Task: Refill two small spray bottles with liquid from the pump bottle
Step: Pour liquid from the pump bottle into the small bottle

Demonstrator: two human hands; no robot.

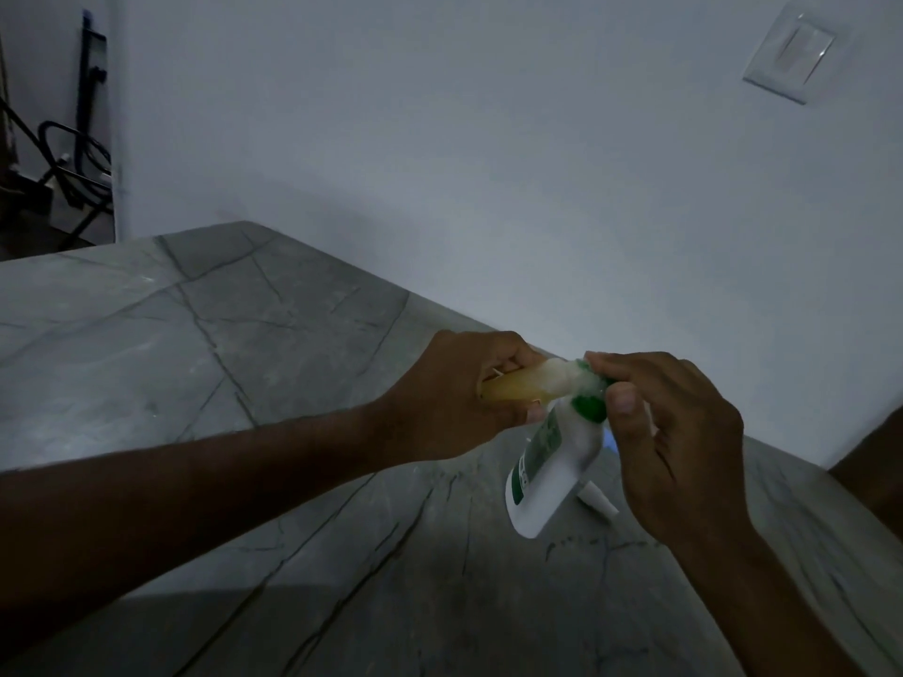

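Both hands meet above the grey marble counter [293,334]. Curled tight, the left hand [454,398] wraps a small spray bottle [518,386], a clear tube of yellowish liquid held nearly level with its mouth toward the right. Against that mouth, the right hand [679,432] pinches something green with thumb and forefinger; blur hides whether it is the small bottle's cap or the pump head. A white pump bottle [552,471] with green label stands just below and behind the hands, its green collar touching the thumb. One small white cap [598,498] lies on the counter beside its base.
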